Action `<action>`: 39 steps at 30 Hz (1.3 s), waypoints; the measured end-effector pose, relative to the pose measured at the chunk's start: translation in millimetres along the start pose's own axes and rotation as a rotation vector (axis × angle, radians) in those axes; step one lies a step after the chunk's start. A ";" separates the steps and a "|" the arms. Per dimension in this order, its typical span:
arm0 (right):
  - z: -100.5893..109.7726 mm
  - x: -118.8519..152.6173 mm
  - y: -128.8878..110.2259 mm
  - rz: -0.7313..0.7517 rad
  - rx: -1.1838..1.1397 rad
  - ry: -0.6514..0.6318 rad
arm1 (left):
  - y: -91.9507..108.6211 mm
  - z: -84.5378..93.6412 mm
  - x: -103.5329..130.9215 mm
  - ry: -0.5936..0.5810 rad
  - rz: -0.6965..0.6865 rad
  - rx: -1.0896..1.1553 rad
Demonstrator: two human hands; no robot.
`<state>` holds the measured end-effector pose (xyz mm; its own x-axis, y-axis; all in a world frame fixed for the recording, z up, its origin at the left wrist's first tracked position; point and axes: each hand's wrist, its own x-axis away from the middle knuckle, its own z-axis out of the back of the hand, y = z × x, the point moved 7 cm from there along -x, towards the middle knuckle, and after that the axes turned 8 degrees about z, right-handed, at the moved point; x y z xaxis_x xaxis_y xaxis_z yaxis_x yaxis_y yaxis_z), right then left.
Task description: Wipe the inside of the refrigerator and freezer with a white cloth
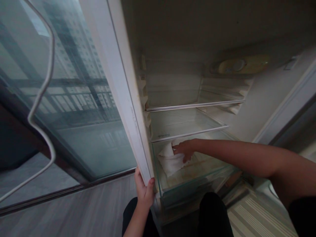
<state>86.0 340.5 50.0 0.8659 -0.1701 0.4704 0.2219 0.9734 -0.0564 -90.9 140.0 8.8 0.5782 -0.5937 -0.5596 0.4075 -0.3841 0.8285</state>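
An open fridge fills the middle and right of the head view. My right hand [185,149] reaches in from the right and presses on a white cloth [171,163], its fingers partly over the cloth's upper right side. The cloth lies bunched on the lowest glass shelf [207,166], which shows brownish marks. My left hand [145,191] grips the white left edge of the fridge [134,131] near its lower end, thumb on the near side and fingers around the outer side.
Two more glass shelves [190,133] sit above the cloth. A yellowish lamp housing [243,64] is on the inner wall. At left are a glass door [98,141] and a white cable [45,85]. My knees are below.
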 end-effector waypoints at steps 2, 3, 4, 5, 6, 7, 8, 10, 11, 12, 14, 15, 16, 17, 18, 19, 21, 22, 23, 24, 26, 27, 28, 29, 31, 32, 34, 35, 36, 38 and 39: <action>3.7 -5.6 -5.0 0.028 0.006 -0.006 | -0.6 1.1 0.2 0.004 0.003 0.003; 6.3 -10.9 -9.8 0.054 0.021 -0.001 | -1.2 1.2 0.3 -0.003 0.007 0.004; 8.7 -17.6 -16.2 0.089 0.042 0.006 | -1.9 1.1 0.4 -0.013 0.011 0.003; 11.2 -25.2 -23.3 0.128 0.060 0.017 | -2.7 1.0 0.4 -0.022 0.018 -0.001; 13.6 -33.2 -30.2 0.168 0.068 0.035 | -3.6 1.1 0.4 -0.027 0.026 -0.009; 15.7 -40.8 -36.1 0.203 0.065 0.057 | -4.0 1.4 0.4 -0.027 0.029 -0.017; 17.1 -47.5 -39.7 0.228 0.051 0.079 | -3.7 1.9 0.3 -0.022 0.024 -0.020; 16.9 -56.2 -35.3 0.209 -0.005 0.110 | -1.2 1.8 0.2 -0.019 -0.012 -0.021; 14.9 -57.2 -26.3 0.159 -0.046 0.116 | 0.4 1.6 0.1 -0.020 -0.033 -0.018; 11.1 -55.3 -12.9 0.085 -0.096 0.112 | 1.9 1.2 0.0 -0.023 -0.051 -0.017; -1.1 -41.4 23.1 -0.111 -0.218 0.085 | 3.4 0.2 -0.7 -0.029 -0.065 -0.029; -9.0 -29.6 42.4 -0.208 -0.277 0.066 | 3.7 -0.1 -1.2 -0.030 -0.063 -0.036; -17.5 -15.4 60.8 -0.290 -0.321 0.044 | 3.8 -0.5 -1.7 -0.031 -0.057 -0.043; -26.7 0.5 77.5 -0.357 -0.355 0.015 | 3.9 -1.0 -2.1 -0.034 -0.051 -0.048; -34.6 18.1 93.6 -0.430 -0.377 0.008 | 3.9 -1.2 -2.6 -0.035 -0.043 -0.049; -43.0 37.1 108.5 -0.514 -0.395 -0.004 | 4.2 -1.3 -2.9 -0.031 -0.039 -0.046; -61.0 74.9 131.0 -0.679 -0.459 -0.046 | 5.2 -1.0 -3.1 -0.022 -0.047 -0.035; -67.9 90.5 137.7 -0.730 -0.472 -0.063 | 5.4 -0.8 -3.1 -0.017 -0.052 -0.030; -73.2 103.0 142.4 -0.766 -0.479 -0.072 | 5.3 -0.6 -2.9 -0.014 -0.055 -0.025; -76.8 112.0 145.3 -0.788 -0.478 -0.076 | 4.9 -0.5 -2.8 -0.013 -0.055 -0.022; -80.1 120.1 148.1 -0.809 -0.472 -0.072 | 3.7 -0.4 -2.2 -0.017 -0.047 -0.025; -80.5 120.2 148.8 -0.816 -0.473 -0.069 | 3.5 -0.3 -1.8 -0.019 -0.046 -0.030; -80.4 118.5 149.3 -0.820 -0.477 -0.067 | 3.6 -0.1 -1.3 -0.020 -0.046 -0.033; -79.8 115.7 149.7 -0.824 -0.481 -0.065 | 3.9 0.3 -0.8 -0.019 -0.048 -0.036; -77.9 109.5 150.8 -0.829 -0.485 -0.060 | 4.4 1.4 0.1 -0.013 -0.046 -0.041; -76.8 107.0 151.4 -0.831 -0.483 -0.056 | 4.6 1.9 0.5 -0.010 -0.044 -0.043; -75.4 104.1 152.6 -0.835 -0.472 -0.056 | 3.7 2.6 0.8 -0.015 -0.031 -0.050; -75.2 103.6 153.1 -0.835 -0.466 -0.061 | 2.4 2.7 0.7 -0.021 -0.019 -0.055; -75.2 103.5 153.6 -0.836 -0.458 -0.069 | 0.8 3.4 0.6 -0.019 -0.007 -0.059; -75.6 103.7 154.5 -0.833 -0.444 -0.085 | -2.7 4.6 0.4 -0.016 0.015 -0.065; -75.7 103.7 155.0 -0.830 -0.438 -0.091 | -4.3 5.2 0.5 -0.011 0.022 -0.066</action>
<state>244.1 462.1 23.3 0.3213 -0.7525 0.5750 0.9167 0.3994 0.0105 -96.1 137.7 5.0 0.5796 -0.6095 -0.5409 0.4408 -0.3237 0.8372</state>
